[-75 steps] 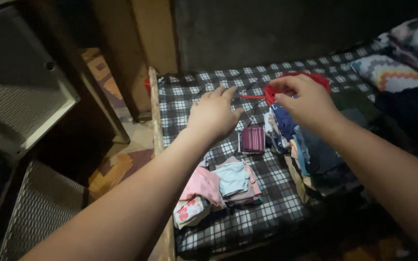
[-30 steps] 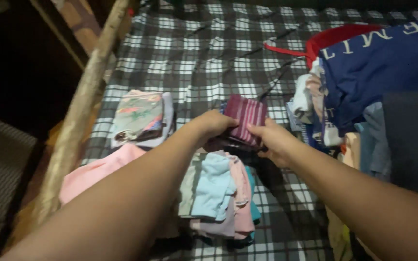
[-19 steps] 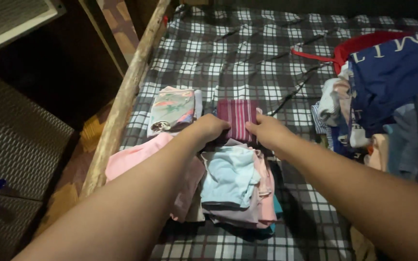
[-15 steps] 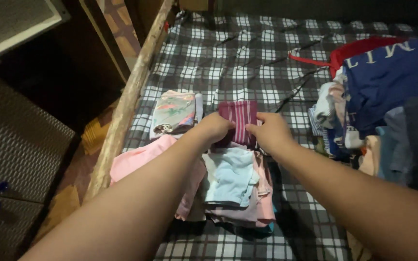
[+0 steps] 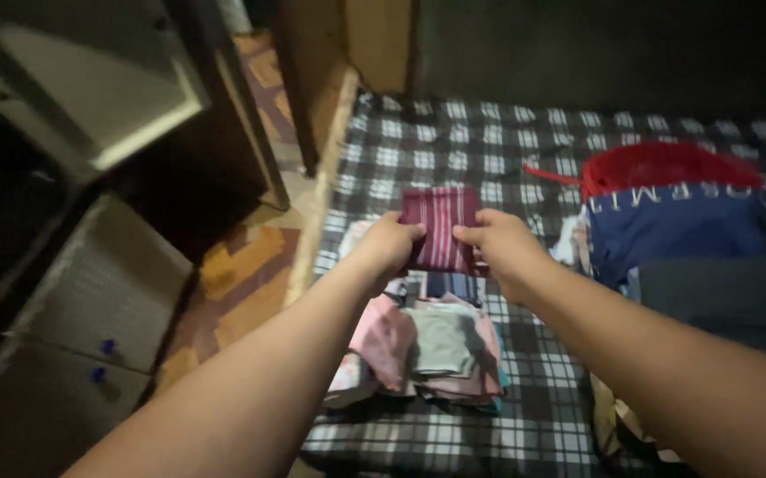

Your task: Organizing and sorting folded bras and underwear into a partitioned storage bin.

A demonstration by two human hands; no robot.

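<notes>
Maroon striped cloth (image 5: 440,228): one, folded, lifted above checked blanket (image 5: 524,150).
Left hand (image 5: 389,248): grasping its left edge.
Right hand (image 5: 500,246): grasping its right edge.
Folded clothes below (image 5: 436,345): count unclear.

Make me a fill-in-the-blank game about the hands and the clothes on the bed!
Both hands hold a folded ____ striped cloth.
The left hand grips its ____ edge.
The bed cover has a ____ pattern.
The red garment lies to the ____ of the right hand.

Missing words: maroon; left; checked; right
</notes>
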